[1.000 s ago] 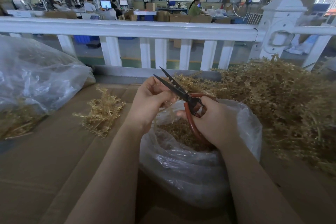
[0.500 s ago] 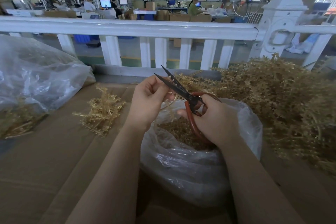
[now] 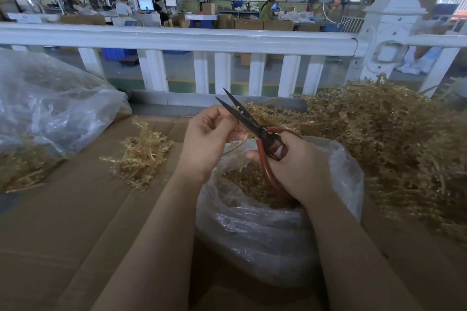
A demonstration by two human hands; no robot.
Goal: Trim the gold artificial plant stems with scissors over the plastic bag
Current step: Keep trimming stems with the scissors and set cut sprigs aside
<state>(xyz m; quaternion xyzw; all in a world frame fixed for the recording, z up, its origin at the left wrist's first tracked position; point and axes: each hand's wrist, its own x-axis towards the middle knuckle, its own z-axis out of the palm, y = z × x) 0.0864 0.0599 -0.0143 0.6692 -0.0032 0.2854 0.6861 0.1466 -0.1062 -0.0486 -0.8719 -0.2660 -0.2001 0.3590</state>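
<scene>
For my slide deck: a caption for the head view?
Right hand holds open scissors; left hand pinches a gold stem over the plastic bag.

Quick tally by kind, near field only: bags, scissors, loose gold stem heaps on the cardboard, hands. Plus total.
Plastic bags: 2 (open bag under the hands, big bag at left)
Scissors: 1, blades apart
Gold stem heaps: 2 (small clump, large pile)
Hands: 2 (left hand, right hand)
Total: 7
</scene>
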